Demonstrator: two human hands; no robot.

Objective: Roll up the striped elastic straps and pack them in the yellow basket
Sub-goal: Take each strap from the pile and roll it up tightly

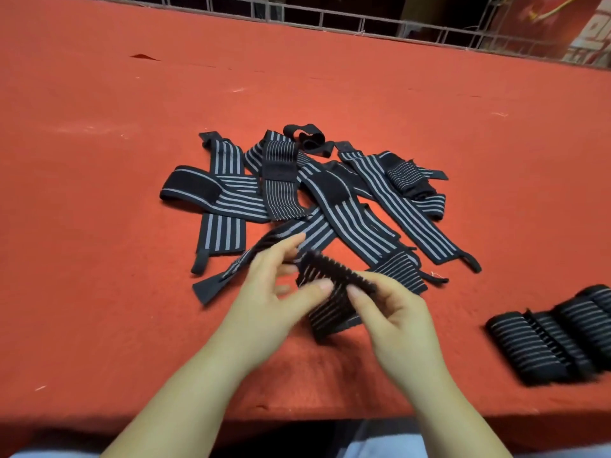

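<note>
A red cloth-covered table (99, 193) bears a pile of loose striped straps (330, 200) and rolled straps (555, 342).

Workshop: red felt table (99, 160), strap pile (314, 200)

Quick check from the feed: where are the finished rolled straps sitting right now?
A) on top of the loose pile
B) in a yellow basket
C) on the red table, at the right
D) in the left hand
C: the rolled straps lie side by side on the red table, right of both hands and apart from the loose pile; no basket shows.

Loose straps (317, 196) ahead, rolled straps (555, 342) rightward.
</note>
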